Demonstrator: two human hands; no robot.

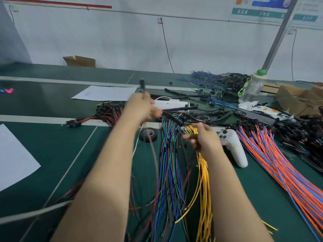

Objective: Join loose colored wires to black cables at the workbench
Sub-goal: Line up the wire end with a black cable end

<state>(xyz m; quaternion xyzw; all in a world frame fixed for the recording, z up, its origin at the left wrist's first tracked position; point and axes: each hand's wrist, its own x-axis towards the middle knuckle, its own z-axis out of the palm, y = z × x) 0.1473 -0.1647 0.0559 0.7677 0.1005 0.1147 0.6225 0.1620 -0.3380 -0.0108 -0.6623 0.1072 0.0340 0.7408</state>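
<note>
Left hand [143, 109]: fingers curled round black cable [172, 117], ends poking out either side. Right hand [204, 139]: fingers half-curled and blurred, can't tell if it holds anything. Yellow wires [205, 206] just under right fingers. Wires look light, floppy and probably slick, so pinch near the end.

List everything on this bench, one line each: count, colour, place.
workbench: one, green, underneath
yellow wires: one bundle, below right hand
blue-green wires: one bundle, centre
orange-blue wires: one bundle, right
red wires: one bundle, left of centre
tape roll: one, black, between forearms
controller: one, white, beside right hand
paper sheets: two, white, far centre, left edge
bottle: one, clear, far right
cardboard box: one, brown, far edge
black cable: one, in left hand
left hand: grips black cable
right hand: over yellow wires, grip blurred
</note>
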